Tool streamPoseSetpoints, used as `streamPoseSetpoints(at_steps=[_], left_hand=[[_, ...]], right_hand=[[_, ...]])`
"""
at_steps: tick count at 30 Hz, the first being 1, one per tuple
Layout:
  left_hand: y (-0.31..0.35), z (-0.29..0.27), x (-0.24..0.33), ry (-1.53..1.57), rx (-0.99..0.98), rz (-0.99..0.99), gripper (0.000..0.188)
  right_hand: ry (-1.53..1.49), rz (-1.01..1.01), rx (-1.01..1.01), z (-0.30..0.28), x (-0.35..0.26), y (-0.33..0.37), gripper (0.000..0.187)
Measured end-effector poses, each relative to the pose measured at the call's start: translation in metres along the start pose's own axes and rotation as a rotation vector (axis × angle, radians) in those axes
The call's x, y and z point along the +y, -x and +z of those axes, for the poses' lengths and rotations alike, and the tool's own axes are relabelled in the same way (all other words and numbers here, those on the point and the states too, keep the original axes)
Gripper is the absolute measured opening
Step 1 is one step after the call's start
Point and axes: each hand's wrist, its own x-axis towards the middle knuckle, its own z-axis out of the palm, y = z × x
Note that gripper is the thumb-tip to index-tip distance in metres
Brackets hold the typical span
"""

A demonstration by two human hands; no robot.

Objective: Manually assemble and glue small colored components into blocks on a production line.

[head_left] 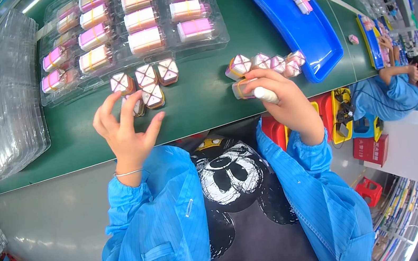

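Note:
My left hand (pixel 126 127) hovers with fingers spread just below a cluster of small banded packs (pixel 146 83) standing on end on the green table; it holds nothing. My right hand (pixel 285 101) grips a small pink-and-white pack (pixel 242 89) wrapped in a yellow rubber band, with a white cap-like finger cover showing at the thumb. Right above that hand stands a row of similar packs (pixel 263 63).
Clear plastic trays (pixel 170 42) filled with pink banded packs lie at the back. A stack of empty clear trays (pixel 9 94) sits at the left. A blue tray (pixel 307 31) with a few packs lies at the right. Another person in blue (pixel 391 94) works farther right.

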Motion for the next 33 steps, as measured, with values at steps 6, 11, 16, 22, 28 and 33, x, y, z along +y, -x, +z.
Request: streamPoseSetpoints(at_steps=[6,11,16,22,28,33], left_hand=[[-0.005,0.015,0.002,-0.035,0.020,0.005,0.043],[-0.001,0.010,0.001,-0.067,0.040,0.141,0.045],[-0.005,0.013,0.011,0.139,0.020,0.273,0.045],[-0.016,0.036,0.048,0.588,-0.079,0.272,0.050],[-0.029,0.031,0.056,0.550,-0.167,0.181,0.049],[-0.035,0.033,0.070,0.630,-0.275,0.086,0.045]], right_hand=[[0.199,0.044,0.152,0.000,-0.010,0.002,0.033],[-0.034,-0.040,0.346,-0.009,-0.026,-0.005,0.024],[-0.393,-0.185,0.307,0.012,-0.031,-0.019,0.019],[-0.881,-0.354,0.385,0.041,-0.039,-0.037,0.030],[-0.948,-0.416,0.390,0.046,-0.041,-0.051,0.026],[-1.014,-0.431,0.496,0.044,-0.035,-0.055,0.022]])
